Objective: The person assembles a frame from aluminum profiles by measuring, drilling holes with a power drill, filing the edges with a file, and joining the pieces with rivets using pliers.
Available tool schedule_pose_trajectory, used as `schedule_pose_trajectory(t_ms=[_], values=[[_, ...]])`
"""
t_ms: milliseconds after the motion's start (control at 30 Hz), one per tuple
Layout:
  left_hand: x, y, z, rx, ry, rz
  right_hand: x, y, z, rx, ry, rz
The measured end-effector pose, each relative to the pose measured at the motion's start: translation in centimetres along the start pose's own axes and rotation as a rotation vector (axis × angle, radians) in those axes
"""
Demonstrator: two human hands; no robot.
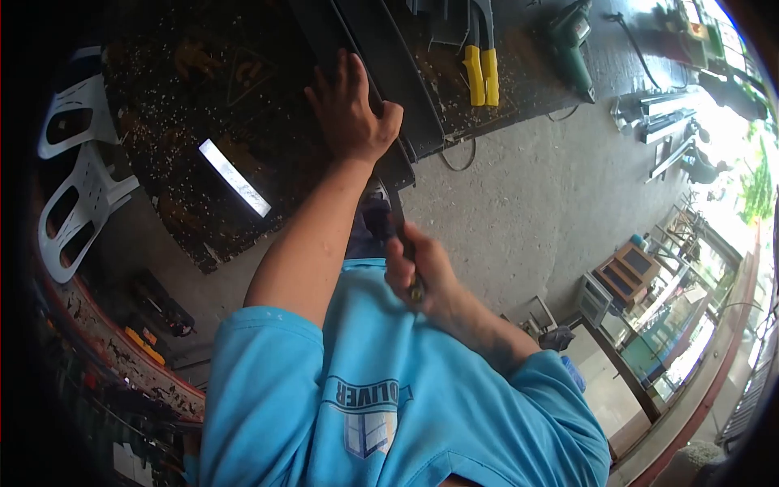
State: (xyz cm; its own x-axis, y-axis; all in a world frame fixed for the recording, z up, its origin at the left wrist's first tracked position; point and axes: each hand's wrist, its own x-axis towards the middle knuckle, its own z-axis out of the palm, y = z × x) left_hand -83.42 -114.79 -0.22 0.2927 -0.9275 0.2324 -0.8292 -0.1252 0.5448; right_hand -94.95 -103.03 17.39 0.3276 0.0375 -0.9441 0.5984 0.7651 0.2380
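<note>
My left hand (349, 118) lies palm down with its fingers spread on a long dark metal profile (414, 101) on the work table, near the profile's end. Below it, my right hand (422, 268) is closed around the handle of a hand tool (397, 209). The tool's narrow dark blade points up toward the end of the profile. Its handle is mostly hidden by my fingers, and the hand is slightly blurred. A short shiny strip (235, 178) rests on the table, left of my left forearm.
Yellow-handled cutters (482, 75) and a green power drill (573, 49) lie on the dark work table (187, 97), beyond the profile. White plastic chairs (77, 203) stand at the left. Metal pieces (669, 122) and a wooden cabinet (627, 272) are at the right.
</note>
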Motion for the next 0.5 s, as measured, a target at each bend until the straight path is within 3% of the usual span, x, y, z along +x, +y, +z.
schedule_pose_trajectory(t_ms=[167,267,367,500], values=[[0.6,-0.1,-0.2,0.0,-0.024,-0.01,0.3,-0.9,1.0,0.134,-0.062,0.04],[0.6,0.0,-0.5,0.008,-0.04,-0.016,0.3,1.2,2.1,0.115,0.097,-0.139],[0.5,-0.1,-0.1,0.02,-0.041,-0.014,0.3,0.9,-0.8,-0.09,-0.012,-0.15],[0.0,0.1,-0.4,0.039,-0.077,-0.01,3.7,-1.4,-0.6,0.047,-0.123,-0.074]])
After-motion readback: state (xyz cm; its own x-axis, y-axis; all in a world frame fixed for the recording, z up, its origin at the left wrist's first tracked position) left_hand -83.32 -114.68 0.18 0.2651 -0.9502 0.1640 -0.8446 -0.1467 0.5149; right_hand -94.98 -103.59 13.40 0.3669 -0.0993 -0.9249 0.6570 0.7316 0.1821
